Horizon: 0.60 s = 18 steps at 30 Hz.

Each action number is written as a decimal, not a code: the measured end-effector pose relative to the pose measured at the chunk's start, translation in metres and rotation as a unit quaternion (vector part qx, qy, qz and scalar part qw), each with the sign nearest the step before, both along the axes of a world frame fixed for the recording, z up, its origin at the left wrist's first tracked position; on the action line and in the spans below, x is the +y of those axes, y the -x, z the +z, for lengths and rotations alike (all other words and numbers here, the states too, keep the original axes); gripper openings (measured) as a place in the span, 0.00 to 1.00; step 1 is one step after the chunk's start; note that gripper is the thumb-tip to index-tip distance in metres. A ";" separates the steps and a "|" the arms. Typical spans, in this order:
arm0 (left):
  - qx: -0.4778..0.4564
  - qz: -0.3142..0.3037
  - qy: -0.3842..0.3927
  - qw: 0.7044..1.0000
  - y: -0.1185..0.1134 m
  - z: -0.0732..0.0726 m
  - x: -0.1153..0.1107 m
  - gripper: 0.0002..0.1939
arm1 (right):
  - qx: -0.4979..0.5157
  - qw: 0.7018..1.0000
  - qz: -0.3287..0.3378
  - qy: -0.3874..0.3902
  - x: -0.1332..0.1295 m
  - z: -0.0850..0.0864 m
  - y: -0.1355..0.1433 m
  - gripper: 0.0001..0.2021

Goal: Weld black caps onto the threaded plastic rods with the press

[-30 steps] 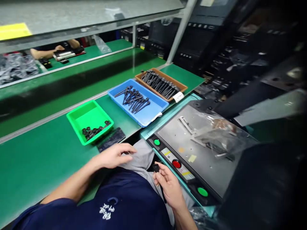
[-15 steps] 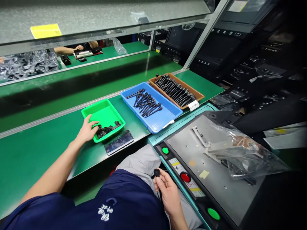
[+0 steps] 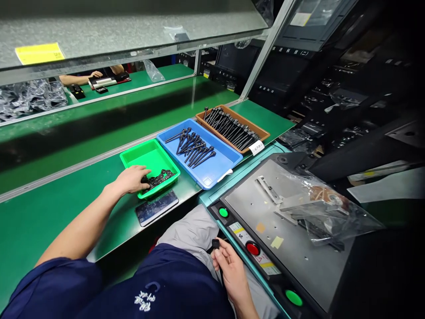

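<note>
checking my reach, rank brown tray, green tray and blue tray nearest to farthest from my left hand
1. Green tray, your left hand is over its left end
2. Blue tray, just right of it
3. Brown tray, farther right, beyond the blue

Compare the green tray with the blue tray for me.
The green tray is smaller than the blue tray. The green tray holds small black pieces; the blue tray holds long black rods. The left hand reaches into the green tray, while no hand is at the blue tray. Both are shallow and show some bare floor.
</note>
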<state>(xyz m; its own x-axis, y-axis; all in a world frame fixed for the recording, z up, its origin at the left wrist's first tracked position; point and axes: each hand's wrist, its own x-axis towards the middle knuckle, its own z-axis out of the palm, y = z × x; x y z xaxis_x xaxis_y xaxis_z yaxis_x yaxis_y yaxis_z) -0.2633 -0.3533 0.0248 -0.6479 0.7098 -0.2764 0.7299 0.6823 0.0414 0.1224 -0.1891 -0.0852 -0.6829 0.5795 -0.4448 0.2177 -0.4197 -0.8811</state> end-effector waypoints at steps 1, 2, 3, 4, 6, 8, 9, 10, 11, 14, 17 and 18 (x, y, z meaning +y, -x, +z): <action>-0.040 -0.013 0.044 0.998 0.003 0.002 0.007 0.32 | 0.003 1.000 -0.003 0.001 0.000 -0.002 0.001 0.30; -0.068 -0.019 0.076 0.995 0.006 0.004 0.013 0.33 | 0.006 1.000 -0.005 0.003 -0.001 -0.003 0.001 0.30; -0.086 -0.020 0.091 0.992 0.009 0.004 0.019 0.32 | 0.009 1.000 -0.009 0.004 -0.001 -0.005 0.001 0.30; -0.099 -0.016 0.093 0.991 0.010 0.004 0.024 0.31 | 0.013 1.000 -0.012 0.006 -0.002 -0.007 0.001 0.29; -0.119 -0.005 0.073 0.990 0.012 0.002 0.030 0.26 | 0.018 1.000 -0.022 0.009 -0.002 -0.010 -0.001 0.29; -0.125 0.004 0.039 0.991 0.013 -0.002 0.031 0.22 | 0.020 0.999 -0.036 0.013 -0.002 -0.012 -0.003 0.30; -0.121 0.005 0.022 0.992 0.014 -0.004 0.030 0.20 | 0.020 0.999 -0.042 0.014 -0.003 -0.013 -0.004 0.30; -0.113 0.004 0.008 0.994 0.015 -0.005 0.029 0.19 | 0.019 0.999 -0.046 0.016 -0.003 -0.013 -0.005 0.31; -0.104 0.002 -0.004 0.995 0.016 -0.006 0.027 0.19 | 0.019 0.999 -0.048 0.017 -0.003 -0.013 -0.006 0.31; -0.101 -0.003 -0.024 0.995 0.017 -0.002 0.022 0.18 | 0.021 0.999 -0.044 0.018 -0.003 -0.013 -0.008 0.30; -0.093 0.001 -0.052 0.994 0.012 0.012 0.017 0.18 | 0.022 0.999 -0.036 0.012 -0.002 -0.013 -0.009 0.29; -0.082 0.009 -0.069 0.994 0.007 0.018 0.015 0.18 | 0.022 0.999 -0.034 0.008 -0.001 -0.013 -0.009 0.29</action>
<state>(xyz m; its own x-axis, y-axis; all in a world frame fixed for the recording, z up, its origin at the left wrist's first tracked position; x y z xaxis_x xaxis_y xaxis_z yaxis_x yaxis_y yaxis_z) -0.2703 -0.3383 0.0429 -0.6147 0.7373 -0.2803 0.6933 0.6745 0.2536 0.1317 -0.1900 -0.0985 -0.6615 0.6181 -0.4246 0.1488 -0.4468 -0.8822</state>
